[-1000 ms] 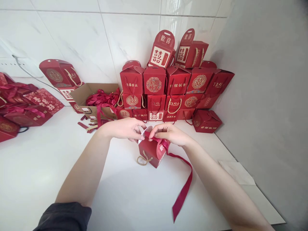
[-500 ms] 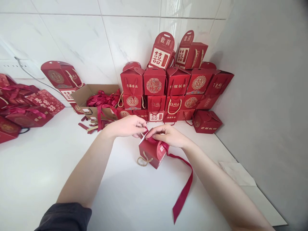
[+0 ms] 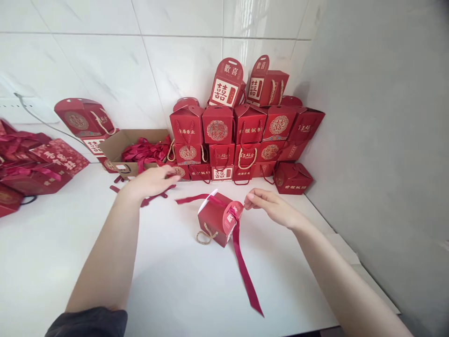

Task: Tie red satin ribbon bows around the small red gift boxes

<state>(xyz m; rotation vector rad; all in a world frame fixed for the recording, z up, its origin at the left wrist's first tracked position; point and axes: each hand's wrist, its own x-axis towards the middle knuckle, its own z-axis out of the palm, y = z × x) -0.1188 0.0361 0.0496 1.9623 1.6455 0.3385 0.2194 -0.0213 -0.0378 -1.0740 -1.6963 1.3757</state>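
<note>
A red gift box (image 3: 213,220) with a twisted rope handle (image 3: 205,238) sits on the white table. Dark red ribbon (image 3: 245,267) runs across its top and through the flaps. One tail points left, and the longer one lies toward me on the table. My left hand (image 3: 154,181) is off the box, fingers apart and holding nothing, in front of the cardboard carton (image 3: 135,172). Close by the right edge of the box's front flap, my right hand (image 3: 268,203) has its thumb and fingertips pinched together. Whatever may be between them is hidden.
Stacked red gift boxes (image 3: 217,124) line the tiled wall at the back. Loose ribbons (image 3: 145,152) fill the carton, and red strips (image 3: 157,194) lie before it. Ribboned boxes (image 3: 38,173) stand at far left. A grey wall (image 3: 379,140) bounds the right side.
My left hand has left the box and moved left toward the carton. My right hand has shifted right, off the box top. The ribbon's left tail now lies free, and its longer tail hangs straighter.
</note>
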